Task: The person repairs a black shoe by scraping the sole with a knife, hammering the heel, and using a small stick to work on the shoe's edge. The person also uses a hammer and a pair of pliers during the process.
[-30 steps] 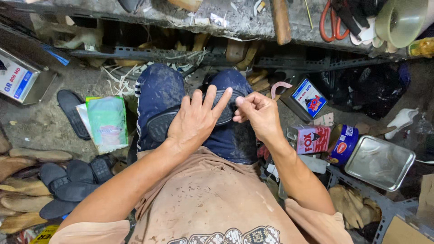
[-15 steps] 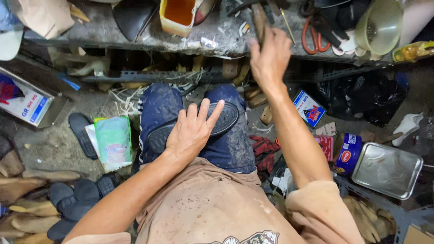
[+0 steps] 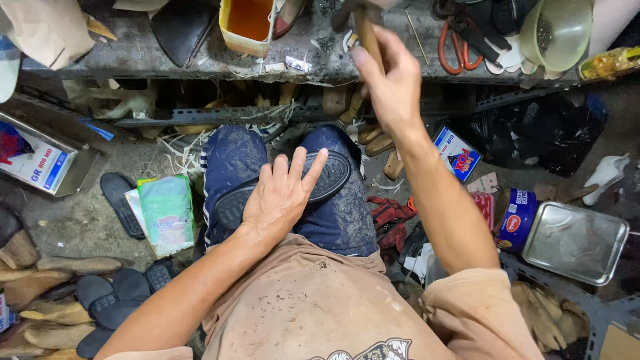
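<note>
**Black rubber sole pinned on the lap**

Black and dusty, the shoe sole lies across both denim knees, left hand flat on it, fingers spread. The right hand is closed around a wooden hammer handle over the workbench.

Sole lies across both knees, centre frame, w/ left hand flat on top. Right hand is up at table edge, top centre, its grip round a handle. On table: tub left of handle, scissors & bowl to its right. On floor: packet & sandal left of knees, tin & tray lower right, box far left.
</note>
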